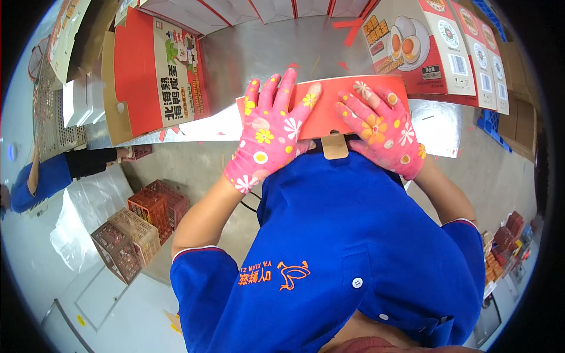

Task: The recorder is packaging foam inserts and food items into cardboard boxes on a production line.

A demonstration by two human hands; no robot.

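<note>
A red cardboard box (326,103) lies before me at the near edge of the metal table (282,42), close against my blue shirt. My left hand (270,125), in a pink flowered glove, rests spread on the left part of its red panel, with the thumb at the near edge. On the right part lies my right hand (383,128), gloved alike, its thumb also down by that edge. Between the two thumbs a brown cardboard tab (335,147) sticks out towards me, below a small notch. The underside of the box is hidden.
A red printed carton (152,75) stands at left, and egg-printed cartons (410,48) at right. White cartons with red edges (282,11) line the back. Red strips (348,28) lie on the table. Plastic crates (150,212) and another person (44,176) are at left.
</note>
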